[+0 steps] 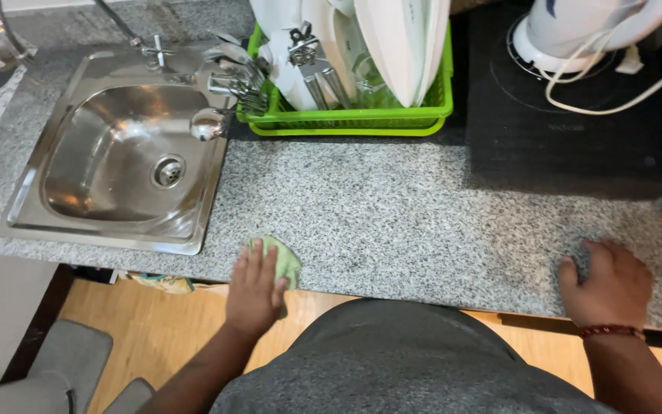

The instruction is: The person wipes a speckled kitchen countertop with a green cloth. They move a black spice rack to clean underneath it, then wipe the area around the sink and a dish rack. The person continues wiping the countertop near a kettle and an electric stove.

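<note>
My left hand (254, 287) lies flat on a light green cloth (286, 261), pressing it onto the speckled grey countertop (392, 207) at its front edge, just right of the sink. My right hand (611, 284) rests palm down on the counter near the front right, fingers curled slightly, with nothing in it. A red beaded band circles that wrist.
A steel sink (120, 157) with a tap sits at the left. A green dish rack (350, 119) holding white plates and cutlery stands at the back. A black cooktop (568, 115) carries a white kettle (588, 27) and its cord. Wooden floor shows below.
</note>
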